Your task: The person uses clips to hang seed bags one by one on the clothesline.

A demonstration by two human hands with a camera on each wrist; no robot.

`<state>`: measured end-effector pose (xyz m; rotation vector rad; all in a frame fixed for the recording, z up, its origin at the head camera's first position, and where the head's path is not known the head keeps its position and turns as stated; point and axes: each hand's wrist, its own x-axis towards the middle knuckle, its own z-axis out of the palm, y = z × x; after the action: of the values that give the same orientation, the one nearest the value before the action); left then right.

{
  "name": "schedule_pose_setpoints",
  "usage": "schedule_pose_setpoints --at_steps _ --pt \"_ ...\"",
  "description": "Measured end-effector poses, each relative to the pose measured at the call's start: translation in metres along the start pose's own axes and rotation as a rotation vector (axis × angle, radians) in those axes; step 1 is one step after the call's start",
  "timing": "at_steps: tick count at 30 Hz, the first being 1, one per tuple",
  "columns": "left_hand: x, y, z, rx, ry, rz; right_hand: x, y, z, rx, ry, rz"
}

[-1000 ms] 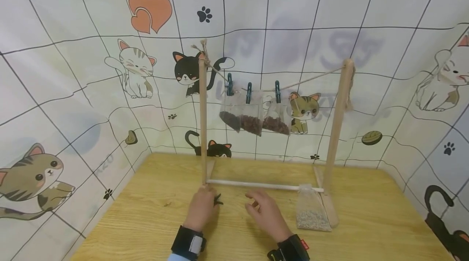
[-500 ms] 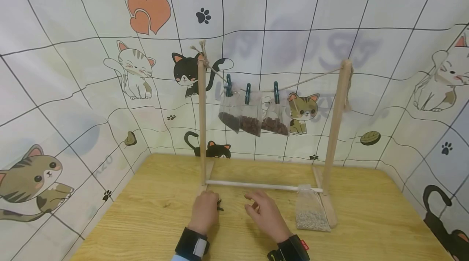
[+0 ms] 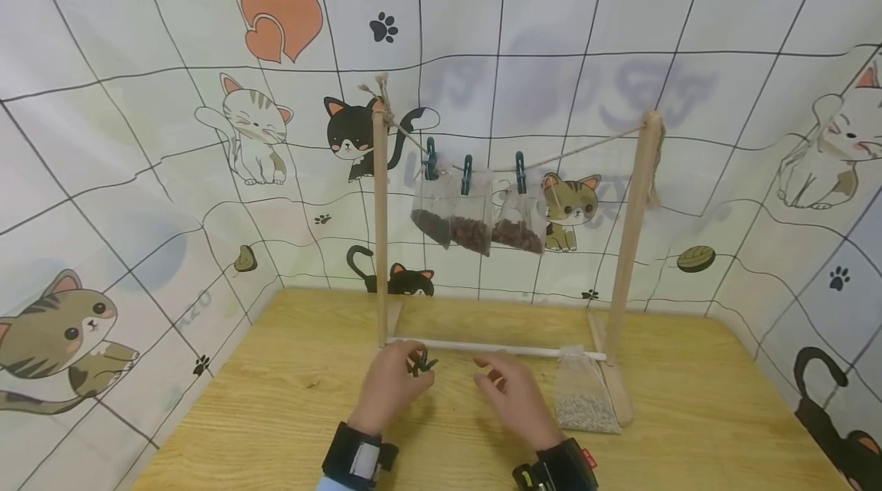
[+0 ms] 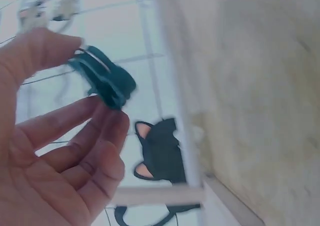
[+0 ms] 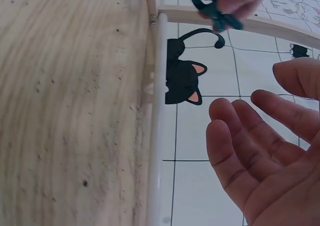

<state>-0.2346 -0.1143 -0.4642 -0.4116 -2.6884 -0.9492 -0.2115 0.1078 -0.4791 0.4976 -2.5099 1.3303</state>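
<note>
Between thumb and fingers my left hand (image 3: 387, 385) pinches a dark green clothespin (image 4: 105, 78), held a little above the table near the foot of the left post. My right hand (image 3: 513, 395) hovers to the right with its fingers loosely bent and nothing in them; the right wrist view shows its palm side and bare fingertips (image 5: 220, 136). On the twine (image 3: 586, 148) hang three clear bags, each under a green clothespin: one with dark contents (image 3: 431, 227), two with reddish-brown contents, in the middle (image 3: 471, 234) and right (image 3: 518, 235).
A clear bag of pale grains (image 3: 587, 403) leans against the white crossbar (image 3: 482, 347) near the right foot of the wooden frame. The twine is tied between the left post (image 3: 381, 230) and right post (image 3: 632, 238). Behind stands a cat-print cloth wall (image 3: 537, 1).
My left hand has lifted and turned, so the clothespin in its fingers shows more clearly. My right hand has shifted slightly right. The hanging bags stay where they were.
</note>
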Motion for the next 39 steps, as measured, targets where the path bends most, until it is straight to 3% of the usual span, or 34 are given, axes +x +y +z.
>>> schedule_pose_setpoints --at_steps 5,11,19,24,28,35,39 --pt "0.006 0.02 -0.006 -0.233 0.01 0.022 -0.001 -0.003 -0.014 0.002 0.027 -0.016" --pt "0.01 0.041 -0.003 -0.445 0.005 0.076 -0.003 -0.011 -0.031 0.05 0.008 -0.038" --pt "0.01 0.058 0.011 -0.645 -0.043 0.021 -0.002 -0.019 -0.033 0.1 -0.062 -0.102" --pt "0.003 0.08 -0.001 -0.697 -0.065 0.038 -0.002 -0.027 -0.033 0.116 -0.061 -0.137" --pt "0.0 0.09 -0.009 -0.707 -0.083 0.055 -0.002 -0.024 -0.032 0.193 -0.063 -0.151" --pt "0.007 0.071 0.011 -0.661 -0.086 0.02 -0.005 -0.018 -0.034 0.282 -0.091 -0.068" --pt "0.007 0.065 0.009 -0.625 -0.052 0.039 -0.005 -0.017 -0.034 0.268 -0.086 -0.027"
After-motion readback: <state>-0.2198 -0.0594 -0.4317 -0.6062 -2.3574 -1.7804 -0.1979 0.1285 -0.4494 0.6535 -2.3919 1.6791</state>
